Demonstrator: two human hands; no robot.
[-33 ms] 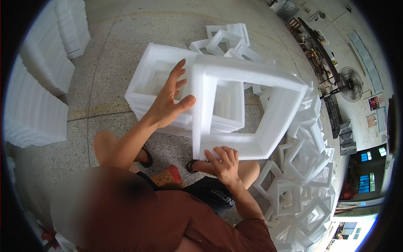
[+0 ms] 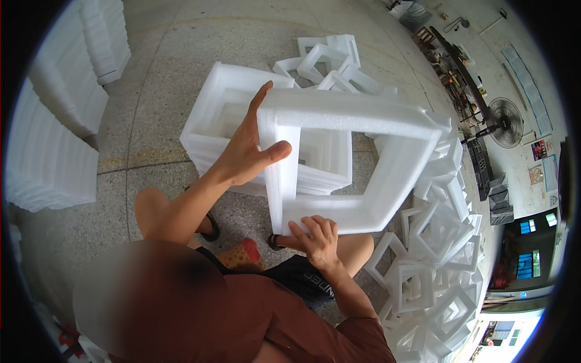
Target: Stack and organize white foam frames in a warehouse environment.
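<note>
A white foam frame (image 2: 354,218), square with a wide opening, is held up tilted in front of me. My left hand (image 2: 245,154) grips its left side, thumb on the near face and most fingers hidden behind the foam. At the frame's lower edge, my right hand (image 2: 319,245) has its fingers curled over the foam. Behind it, a stack of similar white foam frames (image 2: 203,142) stands on the floor, partly covered by the held frame and my left arm.
Loose foam frames (image 2: 445,230) lie heaped along the right, with several more (image 2: 324,60) at the back. Tall stacks of white foam sheets (image 2: 51,157) stand at the left. A fan (image 2: 505,123) is by the right wall. My legs flank a red-and-yellow patterned seat (image 2: 242,255).
The held frame has shifted a little to the left. My left hand, earlier spread beside its left edge, has closed on it. My right hand has moved slightly left with the lower edge.
</note>
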